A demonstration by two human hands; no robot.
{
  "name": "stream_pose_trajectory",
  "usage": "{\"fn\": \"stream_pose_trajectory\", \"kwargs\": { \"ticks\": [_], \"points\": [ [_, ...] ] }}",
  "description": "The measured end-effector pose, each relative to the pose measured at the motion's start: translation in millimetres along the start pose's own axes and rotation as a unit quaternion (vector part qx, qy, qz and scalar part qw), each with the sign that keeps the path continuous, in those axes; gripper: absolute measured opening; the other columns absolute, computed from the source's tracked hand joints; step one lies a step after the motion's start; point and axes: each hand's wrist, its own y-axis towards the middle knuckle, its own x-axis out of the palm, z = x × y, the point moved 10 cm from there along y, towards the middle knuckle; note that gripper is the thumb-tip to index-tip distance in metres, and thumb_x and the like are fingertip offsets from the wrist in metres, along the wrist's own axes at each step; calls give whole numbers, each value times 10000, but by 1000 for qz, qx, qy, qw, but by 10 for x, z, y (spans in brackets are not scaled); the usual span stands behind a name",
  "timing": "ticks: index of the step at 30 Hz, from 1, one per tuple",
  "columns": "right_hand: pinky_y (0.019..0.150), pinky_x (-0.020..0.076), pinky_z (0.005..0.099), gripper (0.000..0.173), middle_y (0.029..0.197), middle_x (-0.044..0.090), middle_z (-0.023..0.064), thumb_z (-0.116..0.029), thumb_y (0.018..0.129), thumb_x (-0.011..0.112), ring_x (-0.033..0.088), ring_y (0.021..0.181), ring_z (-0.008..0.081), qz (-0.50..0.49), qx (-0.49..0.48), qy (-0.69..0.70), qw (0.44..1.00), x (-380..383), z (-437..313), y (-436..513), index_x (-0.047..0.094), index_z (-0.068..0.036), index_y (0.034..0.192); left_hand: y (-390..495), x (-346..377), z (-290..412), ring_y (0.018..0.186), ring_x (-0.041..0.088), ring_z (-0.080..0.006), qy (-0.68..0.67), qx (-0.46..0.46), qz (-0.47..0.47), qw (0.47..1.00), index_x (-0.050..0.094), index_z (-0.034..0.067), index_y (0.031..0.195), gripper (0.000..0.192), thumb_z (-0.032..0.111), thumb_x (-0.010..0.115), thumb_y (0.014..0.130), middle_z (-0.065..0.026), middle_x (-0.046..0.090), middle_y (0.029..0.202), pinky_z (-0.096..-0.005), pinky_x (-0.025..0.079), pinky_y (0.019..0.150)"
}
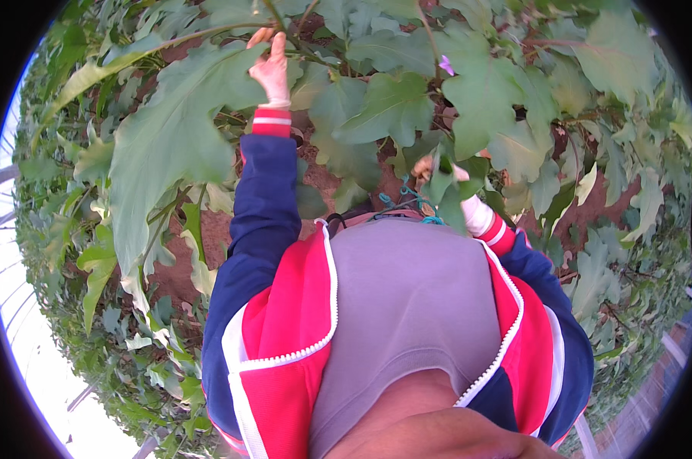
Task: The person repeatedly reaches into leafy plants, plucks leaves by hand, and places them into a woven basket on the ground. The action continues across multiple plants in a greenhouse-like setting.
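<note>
Among the eggplant plants, my left hand [270, 72] reaches up to a plant stem [280, 23] at the top of the view. Its fingers touch the place where leaf stalks branch off; leaves partly cover them, so the grip is unclear. A large lobed leaf [174, 126] spreads beside that forearm. Lower down, close to my waist, my right hand [459, 173] is closed around green leaves [446, 192], which hide much of the palm and fingers. Teal cord [418, 201] is knotted at my waist, just below the right fingertips.
Broad eggplant leaves [389, 109] fill the space in front of me, with a purple flower [446, 65] among them. Reddish-brown soil [317, 163] shows between stems. Dense foliage [53, 241] lines the left. Pale framework and bright covering [30, 344] curve along the lower left.
</note>
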Motion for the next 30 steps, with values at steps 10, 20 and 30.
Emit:
{"fn": "stream_pose_trajectory", "kwargs": {
  "ticks": [10, 20, 30],
  "points": [
    [830, 519, 460, 358, 1048, 651, 220, -207, 840, 652, 634, 997, 397, 231, 104, -643, 723, -2794, 1770, -1824, 566, -48, 1148, -1159, 204, -270, 1179, 526, -240, 85, -140, -31, 986, 396, -11, 1379, 561, 65, 667, 893, -172, 496, 1352, -335, 429, 1012],
    [864, 533, 408, 261, 1008, 665, 189, -165, 830, 651, 654, 988, 353, 486, 110, -575, 649, -3834, 908, -2571, 620, -42, 1059, -2079, 497, 56, 1030, 590, -178, 68, -140, -141, 978, 571, -25, 1217, 260, 70, 541, 977, -93, 617, 1205, -333, 497, 910],
    [893, 501, 367, 225, 1092, 631, 138, -55, 893, 593, 638, 1003, 290, 517, -383, -395, 656, -2986, -1567, -2037, 614, -31, 1115, -2424, 431, 207, 1119, 544, -211, 19, -195, -82, 977, 437, 61, 1329, 375, 137, 536, 976, -88, 523, 1253, -405, 462, 990]
  ]
}}
